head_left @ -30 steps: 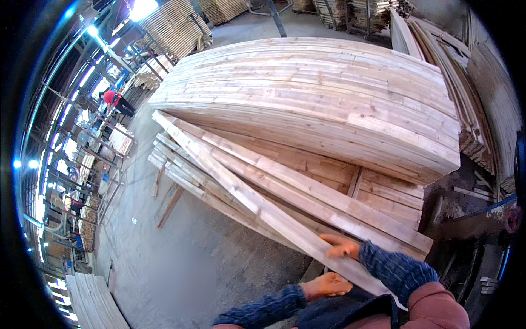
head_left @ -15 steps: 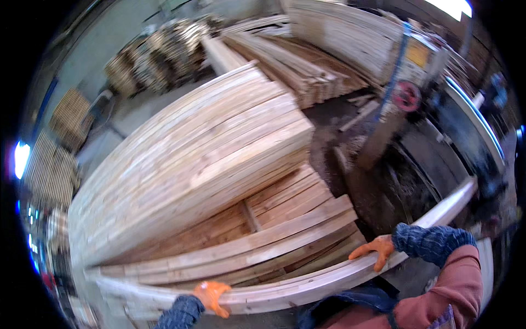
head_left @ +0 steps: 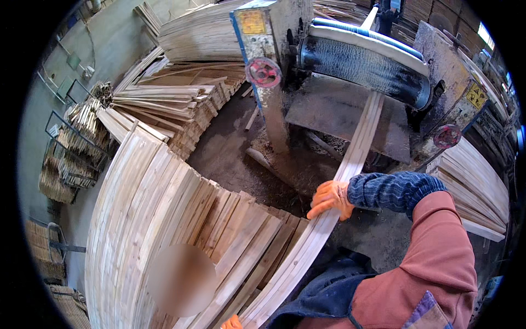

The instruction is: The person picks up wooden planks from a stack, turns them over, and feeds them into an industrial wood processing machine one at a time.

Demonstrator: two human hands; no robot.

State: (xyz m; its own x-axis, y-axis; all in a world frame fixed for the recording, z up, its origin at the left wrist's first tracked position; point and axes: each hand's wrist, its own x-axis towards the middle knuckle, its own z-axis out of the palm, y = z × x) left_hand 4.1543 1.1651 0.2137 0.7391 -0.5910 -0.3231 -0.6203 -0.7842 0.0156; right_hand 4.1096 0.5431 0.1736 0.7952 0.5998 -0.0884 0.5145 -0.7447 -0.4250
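Observation:
Long pale wooden boards (head_left: 315, 236) lie side by side, running from the lower edge up to a machine's dark roller (head_left: 361, 66). Their far ends meet the roller's underside over a metal plate (head_left: 312, 112); whether they pass beneath it I cannot tell. My right hand (head_left: 331, 200), in an orange glove, grips the boards about halfway along, fingers wrapped over the top and left edge. At the bottom edge only a bit of my orange-gloved left hand (head_left: 232, 322) shows beside the near part of the boards, its fingers mostly out of the picture.
A large stack of boards (head_left: 139, 192) stands on my left. Two red handwheels (head_left: 263, 72) sit on the machine's side posts. Lower timber piles (head_left: 181, 104) lie behind the stack, and more boards (head_left: 471, 181) rest at the right. Scraps and dust cover the floor between.
My view has swung right toward the machine. The boards, earlier lying crosswise before me, now point forward with their far end at the roller. My left hand has slipped mostly out of view.

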